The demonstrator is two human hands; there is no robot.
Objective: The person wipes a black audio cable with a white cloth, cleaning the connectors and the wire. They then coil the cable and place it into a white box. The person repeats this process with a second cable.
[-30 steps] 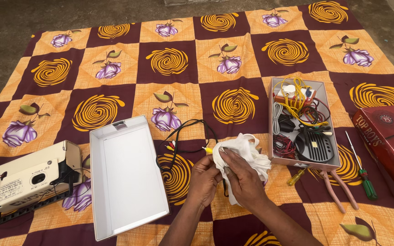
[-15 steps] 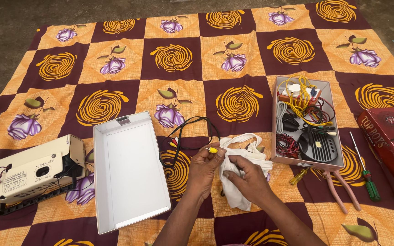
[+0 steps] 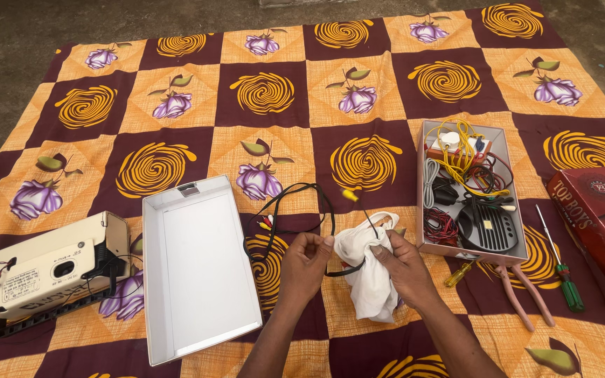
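- A patterned blanket (image 3: pixel 176 147) of maroon and orange squares fills the frame, spread on a bare floor (image 3: pixel 8 42), and everything sits on it.
- Lower left: an open white box (image 3: pixel 197 273), long axis running up and down the frame, with a cream-coloured device (image 3: pixel 50 269) just beside it at the left edge.
- Right of centre: a second open box (image 3: pixel 505 150) crowded with wires and parts; a red box (image 3: pixel 600 217) lies at the right edge, and pink-handled pliers (image 3: pixel 519 290) and a green-handled screwdriver (image 3: pixel 560 269) lie between them.
- Centre bottom: your right hand (image 3: pixel 404 266) is closed on a white cloth (image 3: pixel 372 269), bunched around the black cable (image 3: pixel 302 210).
- Your left hand (image 3: pixel 306 262) pinches that cable just left of the cloth; the hands are close but apart.
- From your hands the cable loops up and left, towards the white box; its yellow plug (image 3: pixel 349 195) hangs free just above the cloth, nearer your right hand.
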